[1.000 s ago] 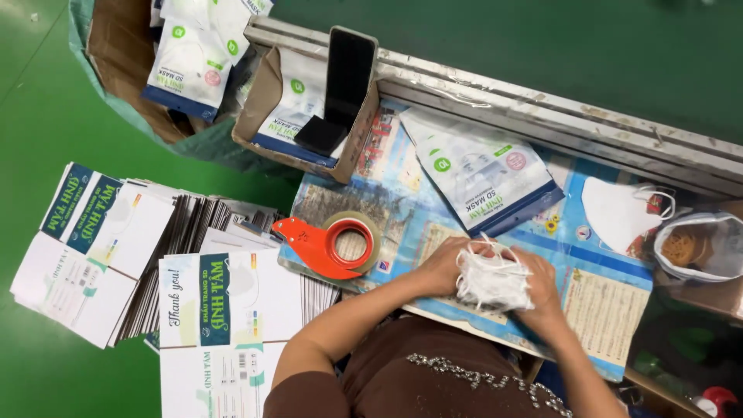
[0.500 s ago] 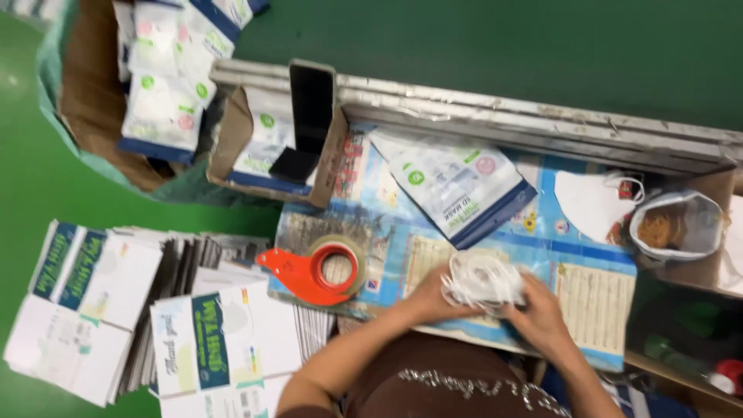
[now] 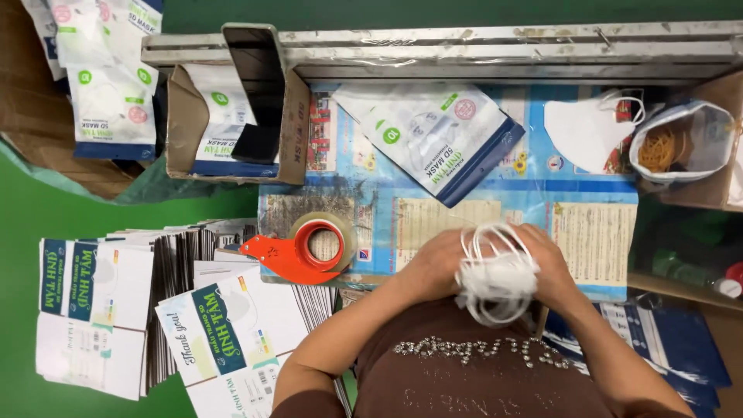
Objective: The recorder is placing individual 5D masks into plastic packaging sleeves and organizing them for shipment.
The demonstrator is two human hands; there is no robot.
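The bundle of white masks (image 3: 495, 279) hides the fingertips of the left hand (image 3: 433, 265) and the right hand (image 3: 551, 263), and how many masks it holds cannot be told. The picture's bottom edge cuts off the flat cartons (image 3: 232, 348), and its left edge cuts off the cardboard box (image 3: 31, 116). The tape dispenser (image 3: 298, 249) hides part of the surface (image 3: 480, 209).

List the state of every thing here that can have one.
Stack of white masks: bunched, held between both hands.
Left hand: closed on the stack.
Right hand: closed on the stack.
Mask pouch: flat on the table.
Single mask: folded, lying loose.
Tape dispenser: lying untouched.
Cardboard box: open.
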